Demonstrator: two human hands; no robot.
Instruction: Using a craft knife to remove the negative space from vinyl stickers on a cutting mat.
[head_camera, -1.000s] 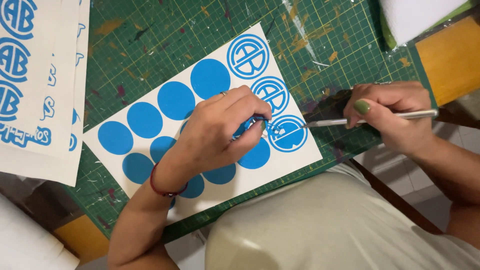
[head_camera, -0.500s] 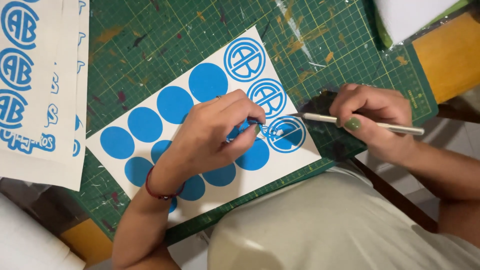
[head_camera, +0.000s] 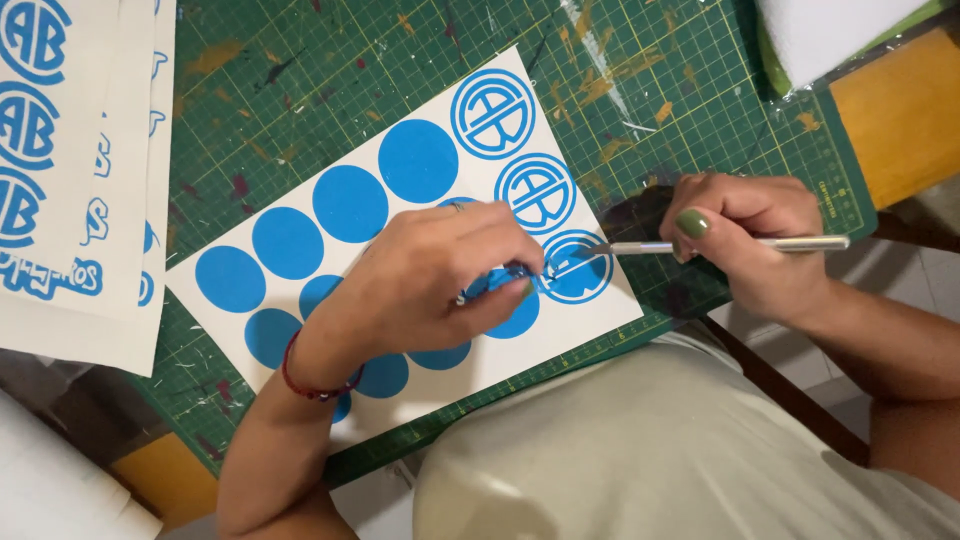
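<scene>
Two hands crowd one blue circle (head_camera: 578, 268) on the sheet (head_camera: 600, 320): left hand (head_camera: 430, 285) pinches peeled vinyl, right hand (head_camera: 745, 240) grips the knife (head_camera: 700, 245), whose tip could slip and nick fingertips.

Materials and finish, bench view from above.

Sticker sheet (head_camera: 300, 290): smooth white backing paper, matt, carrying flat blue film circles with a faint sheen, probably vinyl. Craft knife (head_camera: 720, 244) in the right hand (head_camera: 755, 245): slim brushed-metal handle, silvery, dull shine; the blade tip is too small to judge. Cutting mat (head_camera: 330, 90): green rubbery plastic, matt, scuffed, with paint smears and scratches. Spare sheets (head_camera: 60, 170) at the side: the same white paper, blue film print. Bracelet (head_camera: 315, 385) on the left wrist: thin red cord. Shirt (head_camera: 640, 450): pale soft cloth, matt. Tabletop (head_camera: 905, 110): orange-yellow, smooth, looks like painted wood.
</scene>
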